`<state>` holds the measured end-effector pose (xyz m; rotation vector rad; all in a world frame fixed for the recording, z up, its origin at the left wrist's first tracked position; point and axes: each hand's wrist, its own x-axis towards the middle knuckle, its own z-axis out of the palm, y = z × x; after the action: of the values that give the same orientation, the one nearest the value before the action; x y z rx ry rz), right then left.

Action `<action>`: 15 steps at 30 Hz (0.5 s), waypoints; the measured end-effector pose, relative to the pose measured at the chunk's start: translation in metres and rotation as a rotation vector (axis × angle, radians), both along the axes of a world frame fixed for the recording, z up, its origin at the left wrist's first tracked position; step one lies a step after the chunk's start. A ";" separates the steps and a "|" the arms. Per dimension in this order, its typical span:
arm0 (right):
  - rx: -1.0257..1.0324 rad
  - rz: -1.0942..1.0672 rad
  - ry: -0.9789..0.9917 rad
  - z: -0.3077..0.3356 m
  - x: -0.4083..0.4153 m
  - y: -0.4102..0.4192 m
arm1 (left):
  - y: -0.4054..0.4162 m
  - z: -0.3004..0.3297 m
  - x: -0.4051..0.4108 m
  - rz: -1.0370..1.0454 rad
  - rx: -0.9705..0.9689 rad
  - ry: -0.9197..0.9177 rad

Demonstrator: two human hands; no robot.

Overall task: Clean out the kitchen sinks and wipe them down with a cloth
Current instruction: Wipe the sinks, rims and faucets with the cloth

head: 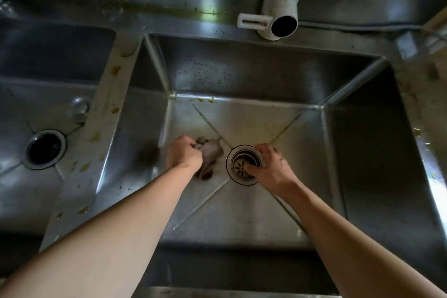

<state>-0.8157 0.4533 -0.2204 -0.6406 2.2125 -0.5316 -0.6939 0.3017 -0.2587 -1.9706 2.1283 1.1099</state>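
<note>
Stainless steel double sink unit, steel backsplash behind, dim light. I'm looking straight down into the deep square stainless basin [242,75] on the right; a second steel basin [29,94] sits left of the divider, its round open drain hole [46,149] visible. Divider ledge [106,113] has yellowish-brown spots on it (same colour shows at the back edge of the deep basin floor). White plastic spout [281,7] hangs over the back rim, mouth pointing at camera.

Both bare forearms reach down to the basin floor. Left hand [185,155]: fist, knuckles up, fingers curled tight round a crumpled greyish-brown cloth [210,155], which is pressed on the floor just left of the drain. Right hand [271,167]: wrist bent inward, fingers and thumb curled over the right side of the round metal drain strainer [243,164], fingertips touching its rim; thumb tip lies over the perforated centre. Strainer sits in the drain at the middle of the floor, where the four crease lines meet. Cloth and strainer are near each other, not touching as far as I can tell.
</note>
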 end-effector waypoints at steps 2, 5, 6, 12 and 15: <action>0.014 -0.024 -0.003 0.010 0.004 -0.002 | 0.003 0.019 0.000 0.005 0.017 0.091; 0.016 -0.093 -0.007 0.031 0.009 -0.004 | 0.006 0.050 0.000 0.014 0.047 0.206; -0.002 -0.126 -0.006 0.042 0.010 -0.005 | 0.007 0.062 0.000 0.003 0.061 0.251; -0.269 -0.319 -0.268 0.102 0.024 -0.003 | 0.012 0.127 -0.003 -0.135 0.097 0.454; -0.438 -0.325 -0.425 0.126 0.027 -0.002 | 0.015 0.152 -0.003 -0.242 0.057 0.481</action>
<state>-0.7888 0.4515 -0.0946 -0.3361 1.8082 -1.2220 -0.6971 0.3170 -0.1068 -1.4755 2.4278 1.7014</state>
